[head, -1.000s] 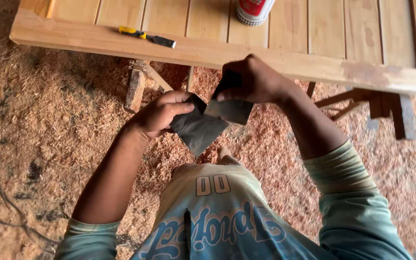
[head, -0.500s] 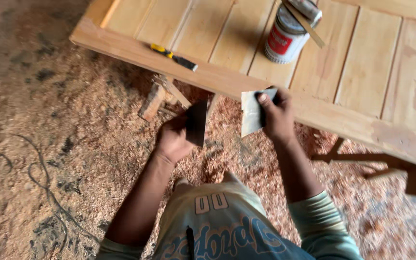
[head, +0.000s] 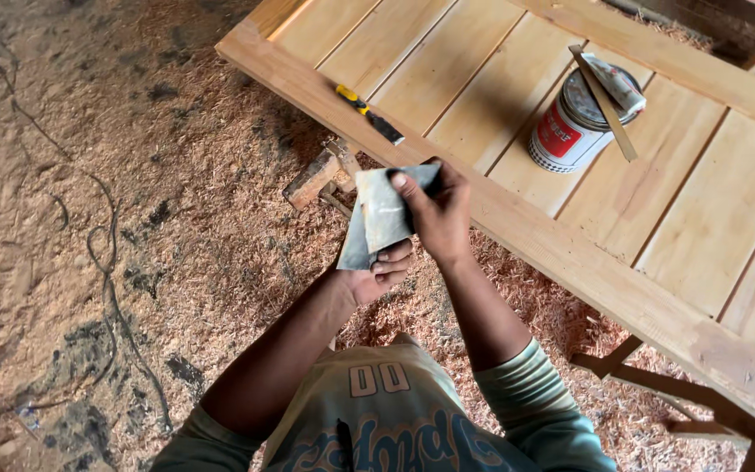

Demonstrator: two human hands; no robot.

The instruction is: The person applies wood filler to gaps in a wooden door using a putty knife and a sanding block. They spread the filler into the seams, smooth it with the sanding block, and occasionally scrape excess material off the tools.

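Grey sandpaper pinched between both hands: right hand fingers clamped on its top edge, left hand fingers curled round the bottom, door just behind.

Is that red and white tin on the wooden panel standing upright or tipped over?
Upright. The tin stands on its base on the panel, round top facing up, with a stick and a crumpled rag lying across the top.

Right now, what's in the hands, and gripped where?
A folded sheet of sandpaper: the right hand pinches its upper right edge, the left hand its lower end.
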